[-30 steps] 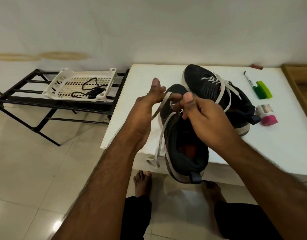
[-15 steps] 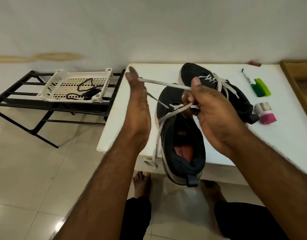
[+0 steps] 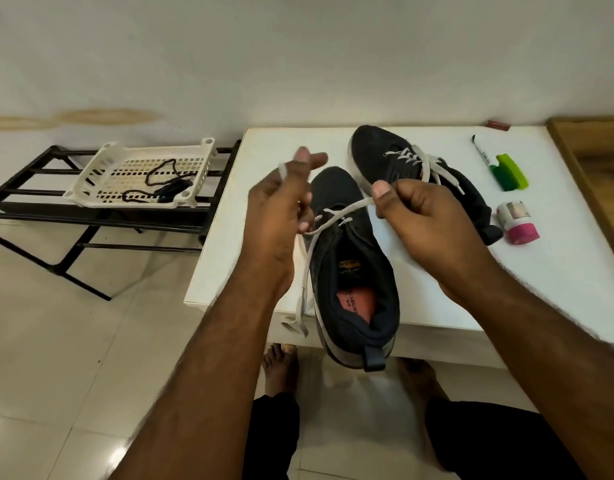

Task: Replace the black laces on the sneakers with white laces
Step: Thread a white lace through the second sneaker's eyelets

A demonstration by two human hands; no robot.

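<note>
A black sneaker point(image 3: 354, 268) lies on the white table point(image 3: 437, 271), its heel over the front edge, with a white lace point(image 3: 347, 211) crossing its lowest eyelets. My right hand point(image 3: 419, 220) pinches one end of that lace just right of the shoe. My left hand point(image 3: 281, 209) holds the other strand, which loops over my fingers and hangs down past the table edge. A second black sneaker point(image 3: 402, 161) with white laces threaded sits behind. The black laces point(image 3: 167, 185) lie in a white basket point(image 3: 101, 181) on the left.
The basket rests on a black metal rack point(image 3: 39, 216) left of the table. A black marker point(image 3: 482, 154), a green object point(image 3: 509, 173) and a pink-capped container point(image 3: 516, 223) lie at the table's right. A wooden surface point(image 3: 596, 168) borders the right. My bare feet stand below.
My left hand has dropped from its raised, stretched position and curled round the lace strand. My right hand has shifted right, drawing its lace end out from the eyelets.
</note>
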